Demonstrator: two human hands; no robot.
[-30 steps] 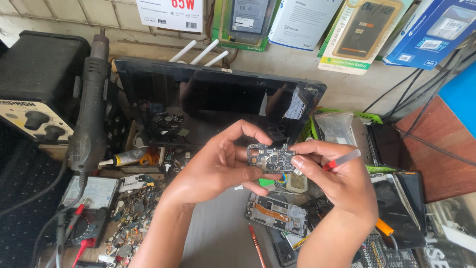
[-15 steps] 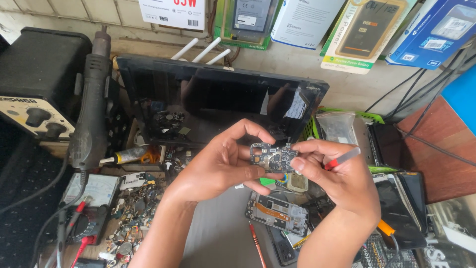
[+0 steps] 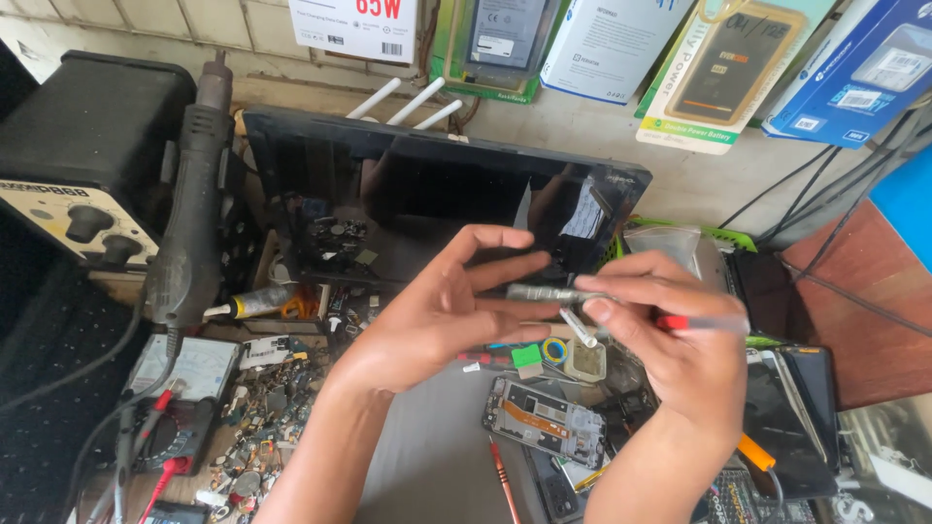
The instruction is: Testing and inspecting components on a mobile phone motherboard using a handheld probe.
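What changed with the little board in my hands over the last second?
The small board was turned: a second ago its broad face showed, now it lies edge-on between both hands, which sit a little higher and closer. The left hand and right hand both kept their hold on it. The red-tipped tool stayed in the right hand, and the opened phone on the bench did not move.

place: my phone-repair bench | signs: rework station (image 3: 83,184), multimeter (image 3: 180,388), opened phone (image 3: 544,422), loose parts (image 3: 257,437), boxed accessories (image 3: 723,73) on wall
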